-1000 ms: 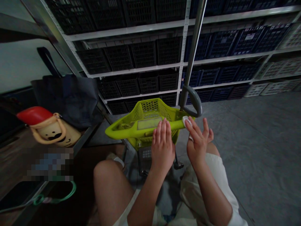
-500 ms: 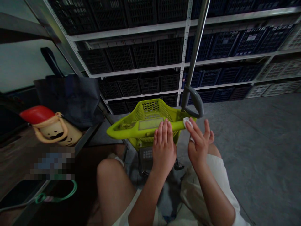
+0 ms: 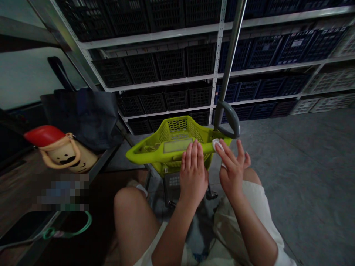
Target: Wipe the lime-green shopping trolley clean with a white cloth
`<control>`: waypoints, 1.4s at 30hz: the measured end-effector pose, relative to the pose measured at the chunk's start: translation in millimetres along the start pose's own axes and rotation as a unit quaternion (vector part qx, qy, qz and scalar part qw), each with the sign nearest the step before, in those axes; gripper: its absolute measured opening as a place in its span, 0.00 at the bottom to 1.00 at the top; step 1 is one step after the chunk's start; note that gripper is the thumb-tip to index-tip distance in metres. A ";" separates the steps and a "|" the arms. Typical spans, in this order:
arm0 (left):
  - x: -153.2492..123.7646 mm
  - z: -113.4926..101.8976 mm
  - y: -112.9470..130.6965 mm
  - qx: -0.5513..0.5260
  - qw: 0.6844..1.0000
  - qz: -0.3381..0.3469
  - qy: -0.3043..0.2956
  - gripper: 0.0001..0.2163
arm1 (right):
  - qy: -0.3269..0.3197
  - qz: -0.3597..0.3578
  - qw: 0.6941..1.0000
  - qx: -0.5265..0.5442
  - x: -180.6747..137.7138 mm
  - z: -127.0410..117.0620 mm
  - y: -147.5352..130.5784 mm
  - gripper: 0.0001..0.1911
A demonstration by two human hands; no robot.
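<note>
A small yellow-green shopping cart (image 3: 166, 158) stands in front of my knees, its basket pointing away. My left hand (image 3: 193, 170) lies over the middle of its handle, fingers together and thumb hidden. Between the fingers of my right hand (image 3: 231, 166) is a crumpled white tissue (image 3: 217, 145), pressed against the right part of the handle bar. The ring and little fingers of that hand stick out. A grey metal pole (image 3: 231, 55) with a grey loop grip (image 3: 233, 120) rises from the cart's right side.
Shelves with black crates (image 3: 170, 64) and blue crates (image 3: 263, 51) fill the background. At left, a red-capped tumbler (image 3: 69, 153) with a moustache face, a dark bag (image 3: 83, 118) and a green cord (image 3: 85, 223) are on or by a bench. Grey floor (image 3: 310, 177) extends right.
My right hand has slid a little left along the handle with the tissue, uncovering the handle's right end. The left hand and the cart have stayed in place.
</note>
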State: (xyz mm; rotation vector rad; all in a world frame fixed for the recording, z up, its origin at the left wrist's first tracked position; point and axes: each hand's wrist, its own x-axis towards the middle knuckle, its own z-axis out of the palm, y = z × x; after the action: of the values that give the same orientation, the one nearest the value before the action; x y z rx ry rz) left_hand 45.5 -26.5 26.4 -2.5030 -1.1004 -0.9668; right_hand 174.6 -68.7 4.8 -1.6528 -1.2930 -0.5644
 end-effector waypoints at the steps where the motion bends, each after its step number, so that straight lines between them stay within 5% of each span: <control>1: 0.3 -0.2 0.7 0.000 1.000 -0.001 -0.004 0.35 | 0.025 0.021 0.999 0.000 2.0 0.5 5.4 0.37; 5: 0.4 1.6 3.4 0.004 1.000 -0.003 -0.002 0.36 | 0.056 0.055 0.997 -0.009 1.8 7.4 2.4 0.37; 12: -1.1 4.2 0.9 0.015 1.000 0.004 0.012 0.32 | -0.053 -0.057 0.997 0.016 -5.4 4.3 -17.5 0.39; 19: 1.0 1.4 2.9 0.010 1.000 0.000 -0.001 0.36 | 0.053 0.028 0.998 -0.003 6.9 -0.4 10.5 0.36; 26: -1.0 3.7 1.3 0.010 1.000 0.004 0.016 0.32 | -0.058 -0.073 0.996 0.008 -4.2 2.9 -18.4 0.38; 34: 1.1 2.0 3.6 0.005 1.000 0.000 -0.003 0.36 | 0.056 0.033 0.998 -0.025 4.8 2.7 5.4 0.37; 39: 0.0 3.2 2.8 0.008 1.000 0.001 0.012 0.33 | -0.044 -0.066 0.997 0.000 -4.7 4.6 -17.8 0.39; 42: 0.3 1.6 1.9 0.010 1.000 0.004 0.006 0.33 | -0.032 -0.056 0.998 -0.009 -4.0 0.9 -9.7 0.39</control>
State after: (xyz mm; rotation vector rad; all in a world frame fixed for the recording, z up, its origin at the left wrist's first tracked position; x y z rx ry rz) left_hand 47.8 -26.9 25.5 -2.4809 -1.0887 -0.9641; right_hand 164.1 -69.8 4.9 -1.6310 -1.4384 -0.5957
